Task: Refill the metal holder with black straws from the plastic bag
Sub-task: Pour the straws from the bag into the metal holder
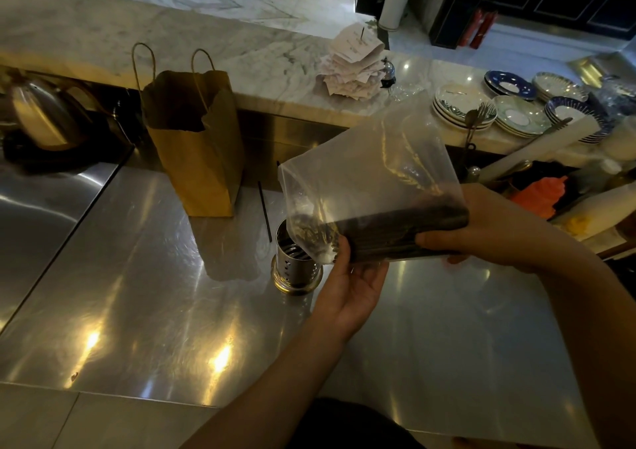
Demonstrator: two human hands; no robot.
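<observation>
Fingers [339, 247] of the left hand [351, 283] and the right hand [488, 228] clamp the plastic bag [371, 180] of black straws [406, 228] over the metal holder [296, 266]. Open steel table [137, 276] spreads toward 9 o'clock; a paper bag [196, 145] and loose straw [265, 211] stand at 11, plates [516, 114] at 2.

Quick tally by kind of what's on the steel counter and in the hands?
Metal holder: 1
Plastic bag of black straws: 1
Loose straw: 1
Paper bag: 1
Total: 4
</observation>
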